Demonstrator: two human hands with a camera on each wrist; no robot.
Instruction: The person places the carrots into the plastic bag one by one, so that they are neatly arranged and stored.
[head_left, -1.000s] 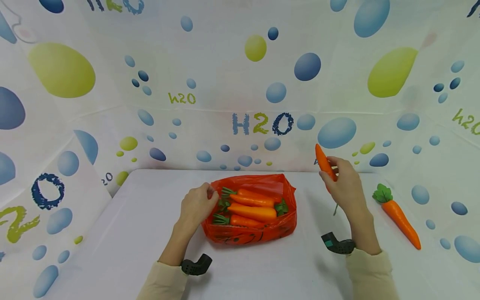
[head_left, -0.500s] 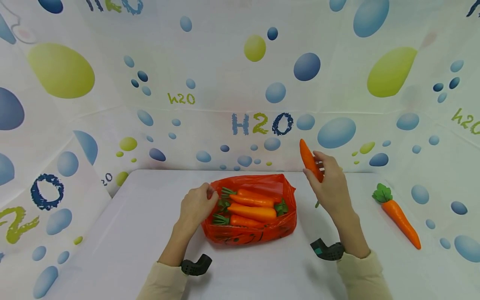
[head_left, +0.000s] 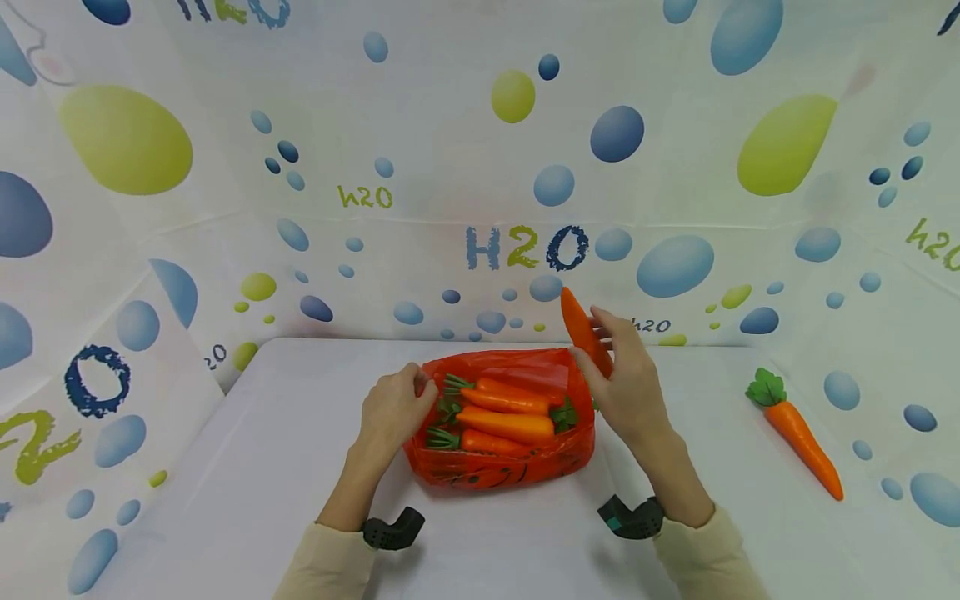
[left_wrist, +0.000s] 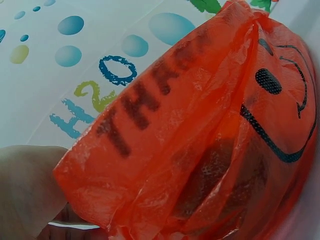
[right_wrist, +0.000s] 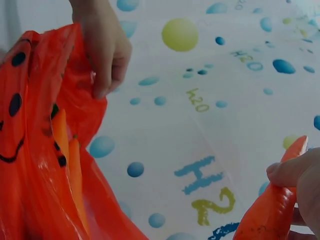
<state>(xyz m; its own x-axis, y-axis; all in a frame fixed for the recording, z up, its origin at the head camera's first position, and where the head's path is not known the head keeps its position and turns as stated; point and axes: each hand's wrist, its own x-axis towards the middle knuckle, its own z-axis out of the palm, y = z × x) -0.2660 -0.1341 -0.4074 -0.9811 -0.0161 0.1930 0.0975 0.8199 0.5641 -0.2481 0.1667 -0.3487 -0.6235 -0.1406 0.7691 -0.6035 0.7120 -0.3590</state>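
Observation:
A red plastic bag (head_left: 502,475) with a printed smiley face stands mid-table, its mouth open. Inside it lie several orange carrots (head_left: 513,423) with green tops. My left hand (head_left: 393,408) pinches the bag's left rim between thumb and fingers; the left wrist view shows the thumb against the red film (left_wrist: 150,150). At the bag's right side, my right hand (head_left: 630,379) holds another carrot (head_left: 581,325) between thumb and fingers, its tip pointing up and to the left. In the right wrist view that carrot (right_wrist: 267,210) is apart from the bag.
One more carrot (head_left: 804,446) with a leafy top lies at the right on the white table (head_left: 517,550). Behind the table hangs a white cloth (head_left: 450,125) printed with drops and lettering. Each wrist wears a black camera mount (head_left: 393,529).
My right hand has carried its carrot leftward, from right of the bag to the bag's right rim. The left hand has stayed at the left rim, and the bag has not visibly moved.

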